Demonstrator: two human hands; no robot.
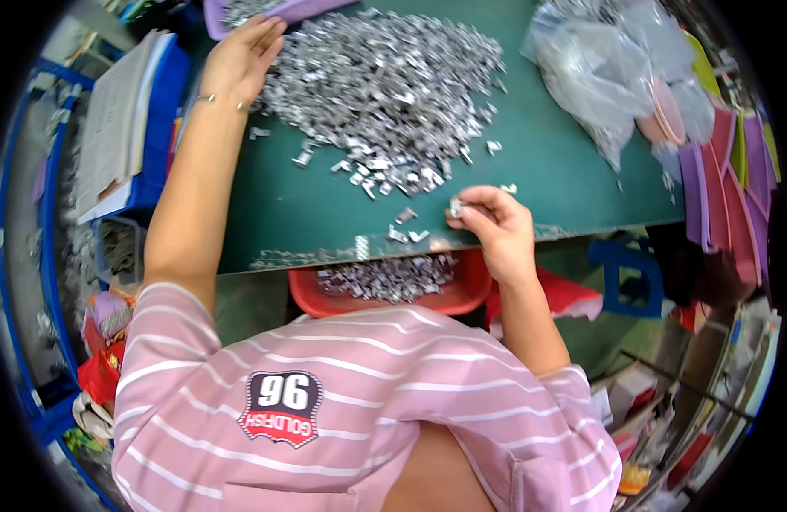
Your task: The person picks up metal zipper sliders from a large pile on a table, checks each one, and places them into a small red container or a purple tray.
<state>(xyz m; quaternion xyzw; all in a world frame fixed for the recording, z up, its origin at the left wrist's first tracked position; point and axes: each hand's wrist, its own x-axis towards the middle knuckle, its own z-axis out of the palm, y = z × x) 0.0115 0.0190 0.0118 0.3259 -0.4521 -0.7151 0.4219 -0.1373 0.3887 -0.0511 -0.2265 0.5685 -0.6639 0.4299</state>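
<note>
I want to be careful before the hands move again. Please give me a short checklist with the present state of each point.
1. Right hand has a grip on one small metal piece: ok, pinched at the fingertips.
2. Left hand reaches the pile of metal pieces: ok, it rests at the pile's left edge.
3. Red tray sits under the edge of the green table: ok, pieces already lie in it.
4. Loose pieces near the table edge are safe: cannot tell.
5. Left hand holds a piece: cannot tell.

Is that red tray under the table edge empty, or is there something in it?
Partly filled: the red tray holds a layer of small metal pieces.
</note>
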